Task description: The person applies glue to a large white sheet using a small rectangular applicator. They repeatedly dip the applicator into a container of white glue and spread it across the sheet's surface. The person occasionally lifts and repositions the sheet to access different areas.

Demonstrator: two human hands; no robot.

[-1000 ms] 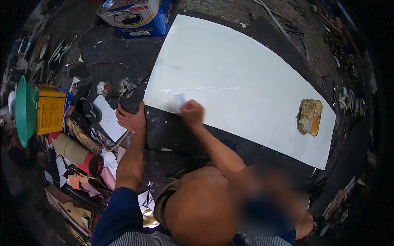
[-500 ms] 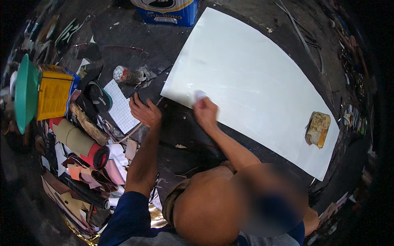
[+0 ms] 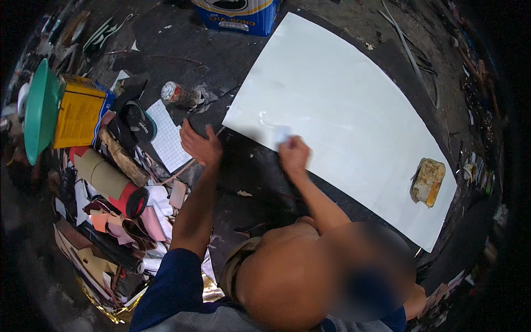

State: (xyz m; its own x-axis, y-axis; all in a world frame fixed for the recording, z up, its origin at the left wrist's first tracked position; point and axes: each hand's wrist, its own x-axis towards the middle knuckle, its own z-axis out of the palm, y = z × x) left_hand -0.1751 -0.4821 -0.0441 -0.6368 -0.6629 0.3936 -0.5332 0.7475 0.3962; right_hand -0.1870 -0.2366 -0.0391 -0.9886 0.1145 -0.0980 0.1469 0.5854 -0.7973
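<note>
A large white sheet (image 3: pixel 354 105) with a curved far edge lies on the dark ground ahead and to the right. At its near left side, my right hand (image 3: pixel 295 155) is closed on a small pale piece (image 3: pixel 282 133), pressed low at the sheet. Motion smears this piece, so its kind is unclear. Faint shiny streaks show on the sheet around it. My left hand (image 3: pixel 201 145) is empty, fingers spread, just right of a gridded white sheet (image 3: pixel 168 141). A rough stone-like block (image 3: pixel 428 181) rests on the white sheet's right end.
At the top stands a blue tin (image 3: pixel 238 19). A yellow-and-blue tin (image 3: pixel 80 116) and a green dish (image 3: pixel 41 113) are at far left. Nearby lie a dark slipper (image 3: pixel 138 123), a small grimy container (image 3: pixel 180 95), a wooden piece (image 3: pixel 121 157) and a heap of coloured scraps (image 3: pixel 130 227).
Within the view, my right hand and the pale piece have shifted right and slightly nearer. The whole scene has also shifted a little. My left hand stays open beside the gridded sheet.
</note>
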